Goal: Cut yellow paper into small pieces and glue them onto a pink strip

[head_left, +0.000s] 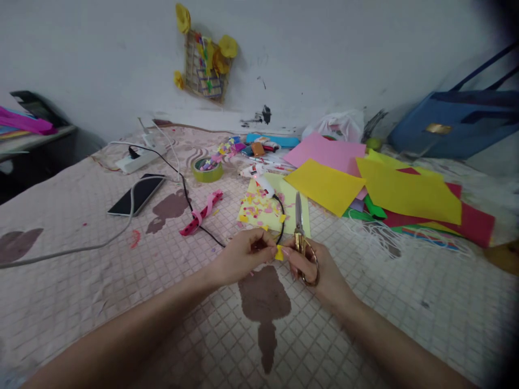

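Left hand (243,255) and right hand (310,262) pinch a tiny yellow piece (279,254), probably paper, seemingly for steadiness, scissors (299,235) looped handily on the right.

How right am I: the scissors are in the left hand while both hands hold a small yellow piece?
Not quite: the head view shows the scissors in the right hand, not the left hand; both do hold the small yellow piece.

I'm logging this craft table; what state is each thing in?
Scissors: closed, in right hand
Yellow piece: held at both hands' fingertips, left hand included
Glue gun: lying down, cord attached
Phone: screen dark
Power strip: black plug inserted
Tape roll: lying flat
White string: loosely tangled
Blue bag: tilted, handles up
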### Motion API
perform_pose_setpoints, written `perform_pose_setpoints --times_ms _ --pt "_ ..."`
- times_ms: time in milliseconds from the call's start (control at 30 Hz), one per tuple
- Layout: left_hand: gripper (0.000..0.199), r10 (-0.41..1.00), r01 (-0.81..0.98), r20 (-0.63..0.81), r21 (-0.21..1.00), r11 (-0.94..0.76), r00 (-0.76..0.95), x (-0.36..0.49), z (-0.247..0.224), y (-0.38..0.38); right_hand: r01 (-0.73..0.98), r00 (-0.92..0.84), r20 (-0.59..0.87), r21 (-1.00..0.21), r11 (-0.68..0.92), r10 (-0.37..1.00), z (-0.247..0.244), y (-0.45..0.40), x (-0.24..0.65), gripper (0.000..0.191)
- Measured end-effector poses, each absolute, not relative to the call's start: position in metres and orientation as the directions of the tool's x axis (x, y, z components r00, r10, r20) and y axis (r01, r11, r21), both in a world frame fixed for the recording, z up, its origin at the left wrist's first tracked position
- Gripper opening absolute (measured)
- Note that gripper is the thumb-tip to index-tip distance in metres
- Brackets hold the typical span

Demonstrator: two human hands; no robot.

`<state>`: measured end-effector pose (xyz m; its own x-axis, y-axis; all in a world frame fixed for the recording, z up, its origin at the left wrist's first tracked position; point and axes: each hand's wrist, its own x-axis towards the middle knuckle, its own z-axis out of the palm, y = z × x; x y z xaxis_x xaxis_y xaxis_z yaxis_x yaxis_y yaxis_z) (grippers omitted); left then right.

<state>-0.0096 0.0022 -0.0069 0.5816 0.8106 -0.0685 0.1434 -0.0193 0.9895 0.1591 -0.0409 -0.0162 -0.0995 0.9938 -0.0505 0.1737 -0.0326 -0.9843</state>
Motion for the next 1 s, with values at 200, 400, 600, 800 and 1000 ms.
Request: perform_pose_setpoints --times_ms 200,400,600,800,1000 --pt "0.023 0.799 0.136 -0.149 0.987 0.085 0.582 -0.006 -0.008 -0.002 0.148 -0.079 -0.004 -0.989 0.007 0.997 -0.02 -0.04 0.161 0.019" --pt "0.022 0.845 -0.039 -0.173 0.974 0.223 0.507 -0.006 -0.005 0.001 0.061 -0.09 -0.08 -0.995 -0.074 0.993 -0.018 -0.044 0.156 0.037" --pt "0.022 0.879 -0.235 -0.176 0.923 0.304 0.443 -0.011 0.0 0.009 0.187 -0.254 -0.192 -0.971 -0.147 0.948 -0.014 -0.05 0.156 0.046" --pt "0.022 0.882 -0.269 -0.173 0.911 0.312 0.438 -0.012 0.0 0.012 0.276 -0.246 -0.166 -0.956 -0.095 0.955 -0.013 -0.053 0.156 0.046" --pt "0.024 0.883 -0.268 -0.156 0.917 0.296 0.442 -0.012 -0.001 0.012 0.302 -0.239 -0.176 -0.948 -0.099 0.955 -0.014 -0.053 0.158 0.045"
